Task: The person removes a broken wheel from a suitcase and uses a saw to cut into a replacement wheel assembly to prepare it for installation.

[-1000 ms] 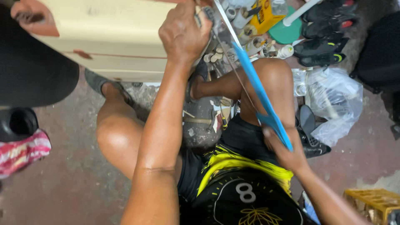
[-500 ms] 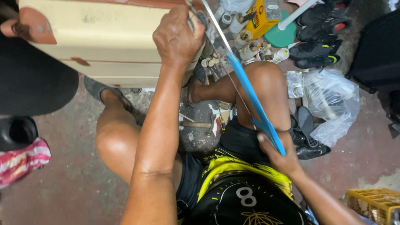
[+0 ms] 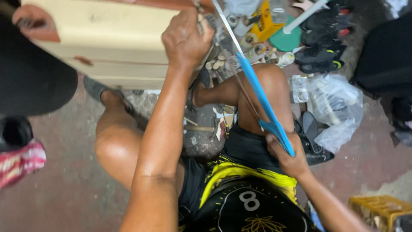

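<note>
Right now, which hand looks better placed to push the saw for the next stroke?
Right, probably. The right hand grips the blue hacksaw by its handle, blade running up to the cream panel. The left hand is clamped on the panel's edge.

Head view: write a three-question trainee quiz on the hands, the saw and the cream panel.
1. True or false: the right hand grips the blue saw by its handle.
2. Where does the left hand rest? A) on the plastic bag B) at the edge of the cream panel C) on the yellow crate
3. Fill in: the saw's far end points towards the ____ hand.

Key: 1 true; 2 B; 3 left.
</note>
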